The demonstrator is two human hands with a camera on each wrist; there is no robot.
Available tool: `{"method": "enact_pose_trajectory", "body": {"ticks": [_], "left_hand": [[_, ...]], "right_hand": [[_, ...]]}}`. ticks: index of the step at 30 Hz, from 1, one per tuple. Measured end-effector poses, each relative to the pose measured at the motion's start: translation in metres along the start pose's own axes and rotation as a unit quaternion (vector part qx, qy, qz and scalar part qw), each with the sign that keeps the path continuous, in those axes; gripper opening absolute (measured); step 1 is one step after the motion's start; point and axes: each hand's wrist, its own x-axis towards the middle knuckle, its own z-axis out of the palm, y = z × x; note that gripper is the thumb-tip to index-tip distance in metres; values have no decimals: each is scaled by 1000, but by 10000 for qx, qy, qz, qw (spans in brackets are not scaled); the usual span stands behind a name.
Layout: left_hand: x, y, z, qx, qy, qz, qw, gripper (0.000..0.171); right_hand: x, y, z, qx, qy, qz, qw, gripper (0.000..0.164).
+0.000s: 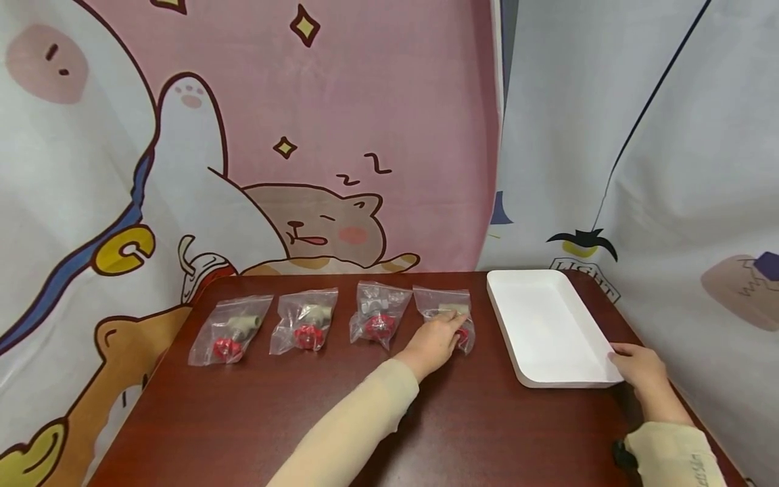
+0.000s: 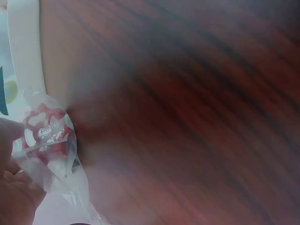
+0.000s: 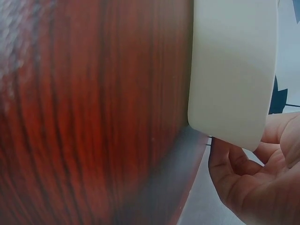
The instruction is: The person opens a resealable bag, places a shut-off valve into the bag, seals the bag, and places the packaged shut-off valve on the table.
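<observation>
Four-sided and shallow, a white tray [image 1: 550,331] stands at the right of the table. My right hand [image 1: 642,372] grips its near right corner, thumb at the rim; in the right wrist view the curled fingers [image 3: 225,173] sit below the tray edge. Left of the tray lies a clear zip bag with a valve [image 1: 465,336], red handwheel and pale pipe body inside. My left hand [image 1: 431,343] reaches over this bag and holds it, fingers across the pipe body. The left wrist view shows the red handwheel [image 2: 49,133] through the plastic, beside the hand, which is partly out of frame.
Three similar bagged valves lie in a row to the left: a far-left bag [image 1: 228,331], a second bag [image 1: 307,321] and a third bag [image 1: 379,318]. The dark red-brown table [image 1: 274,426] meets printed curtains [image 1: 389,88] at its back and sides.
</observation>
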Motion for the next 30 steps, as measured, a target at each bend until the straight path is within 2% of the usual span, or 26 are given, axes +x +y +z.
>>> {"method": "enact_pose_trajectory", "body": {"ticks": [5,11,17,22,26,30], "left_hand": [[-7,-5,-3,61,205,139,9997,46],[-17,-15,-7,-49,143,-29,9999,45],[-31,-32,-24,-213,134,-86,9996,52],[-49,-50,-47,-441,189,-135,9988,57],[-67,-69,-66,-582,246,-303,9975,57],[-84,-89,-79,-490,289,-482,9972,57]], "right_hand": [[2,-1,-1,31,-122,80,9999,51],[2,-2,0,-3,-112,78,9999,50],[2,-3,-1,-220,-137,39,9997,50],[2,-7,-3,-814,-83,-402,9958,51],[-2,-16,-2,-1309,255,-896,9870,53],[-9,-35,7,-1467,612,-1125,9808,55]]}}
